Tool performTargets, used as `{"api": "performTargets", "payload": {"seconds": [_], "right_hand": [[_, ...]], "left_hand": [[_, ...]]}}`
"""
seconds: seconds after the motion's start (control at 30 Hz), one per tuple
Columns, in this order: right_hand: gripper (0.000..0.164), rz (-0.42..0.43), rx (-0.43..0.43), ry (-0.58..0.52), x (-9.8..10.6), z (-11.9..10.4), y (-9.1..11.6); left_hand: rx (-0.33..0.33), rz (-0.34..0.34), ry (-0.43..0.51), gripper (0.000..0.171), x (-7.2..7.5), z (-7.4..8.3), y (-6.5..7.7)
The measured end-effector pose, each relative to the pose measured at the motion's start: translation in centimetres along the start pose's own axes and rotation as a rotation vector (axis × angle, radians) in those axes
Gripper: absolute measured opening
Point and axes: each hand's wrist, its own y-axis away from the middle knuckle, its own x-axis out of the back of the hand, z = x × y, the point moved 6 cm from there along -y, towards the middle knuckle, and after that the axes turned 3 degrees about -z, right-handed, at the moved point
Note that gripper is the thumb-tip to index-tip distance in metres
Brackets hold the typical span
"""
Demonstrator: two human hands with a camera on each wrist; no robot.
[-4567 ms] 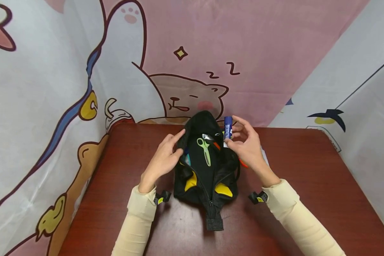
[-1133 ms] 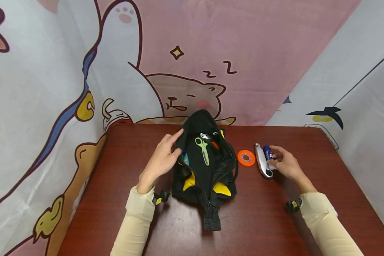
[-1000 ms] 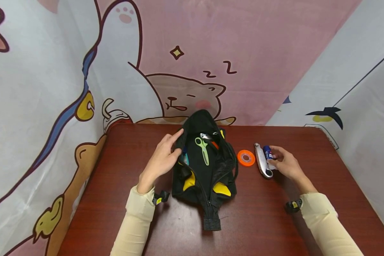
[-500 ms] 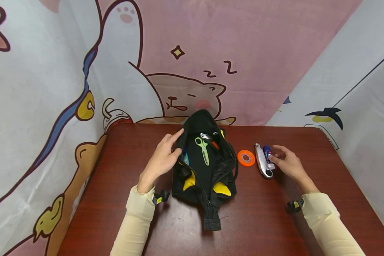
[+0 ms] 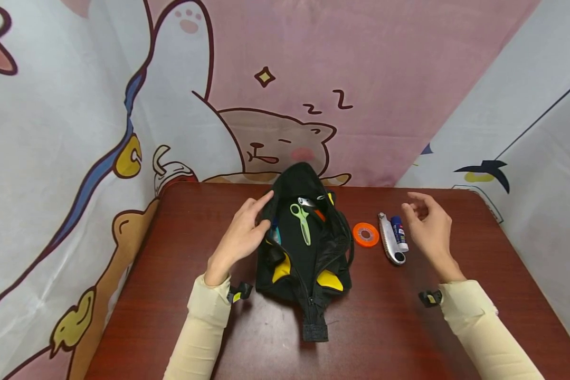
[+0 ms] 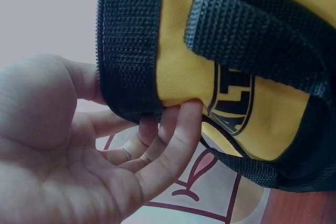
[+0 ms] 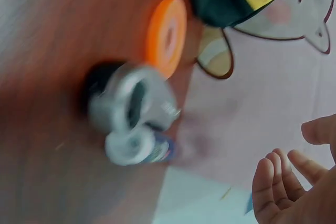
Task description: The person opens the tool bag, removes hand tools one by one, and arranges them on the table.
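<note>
My left hand (image 5: 239, 240) grips the left rim of an unzipped black-and-yellow tool bag (image 5: 330, 281). In the left wrist view its fingers curl against the yellow cloth (image 6: 278, 124) beside the zip edge. Light green scissors (image 5: 302, 224) lie in the bag, near a silver-headed object (image 5: 306, 202) with orange beside it. My right hand (image 5: 429, 224), empty with loosely bent fingers, hovers just right of a blue-and-white glue stick (image 5: 399, 234). The glue stick lies alongside a long silver tool (image 5: 388, 240) with a round hole at one end; its kind is unclear.
An orange disc-shaped spool (image 5: 366, 235) lies between the bag and the silver tool on the reddish-brown table (image 5: 385, 327). A printed cloth (image 5: 385, 95) with cartoon animals hangs behind the table and along both sides.
My right hand carried the glue stick from over the bag to the table beside the silver tool, let it go, then lifted away. My left hand stays on the bag's rim.
</note>
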Motion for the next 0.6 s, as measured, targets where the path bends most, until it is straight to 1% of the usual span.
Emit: {"api": "performTargets", "payload": {"seconds": [0.23,0.43,0.6], "right_hand": [[0.032,0.041,0.076,-0.106,-0.5,-4.3,-0.6],[0.032,0.076,0.152,-0.211,-1.4,-7.5,-1.3],[0.032,0.089,0.176,-0.293,-2.0,-9.8,-1.9]], "left_hand": [[0.004,0.004,-0.003,0.072,0.0,0.2,0.1],[0.002,0.006,0.000,0.072,0.0,0.2,0.1],[0.001,0.002,-0.001,0.071,0.0,0.2,0.1]]}}
